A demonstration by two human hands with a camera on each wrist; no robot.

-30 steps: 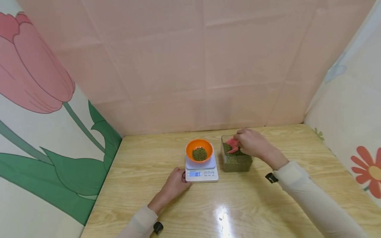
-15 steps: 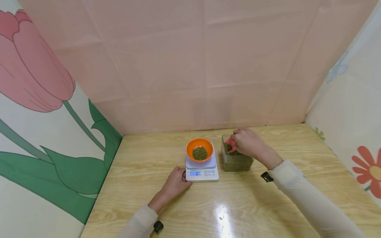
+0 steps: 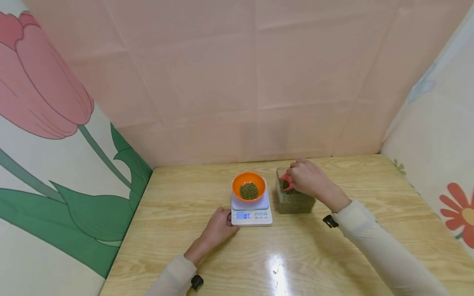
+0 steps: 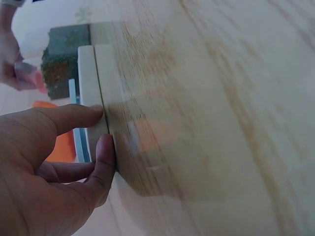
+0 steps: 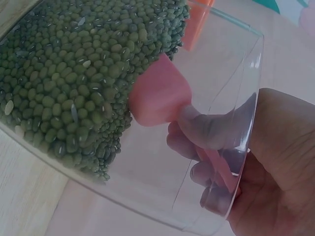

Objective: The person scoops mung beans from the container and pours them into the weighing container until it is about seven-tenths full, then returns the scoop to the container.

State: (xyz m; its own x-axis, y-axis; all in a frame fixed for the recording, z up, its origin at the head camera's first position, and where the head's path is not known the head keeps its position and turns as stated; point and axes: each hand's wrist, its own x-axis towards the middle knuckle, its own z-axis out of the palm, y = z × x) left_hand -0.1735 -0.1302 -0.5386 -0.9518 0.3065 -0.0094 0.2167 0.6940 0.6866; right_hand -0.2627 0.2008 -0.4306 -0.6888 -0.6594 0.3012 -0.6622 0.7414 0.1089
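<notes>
A white digital kitchen scale reads 107 and carries an orange bowl with mung beans in it. My left hand holds the scale at its near left corner, thumb on the front edge and fingers curled at the side. Just right of the scale stands a clear square container of mung beans. Over its open top, my right hand grips the handle of a pink scoop. The scoop's mouth is dug into the beans, its front edge hidden among them.
The wooden table runs back to a pink cloth-like wall. Printed flower panels stand at either side, with a tulip on the left and a red flower on the right.
My right hand has shifted slightly left and the scoop has sunk and tilted more into the beans. The left hand, scale and bowl stay put; the display still reads 107.
</notes>
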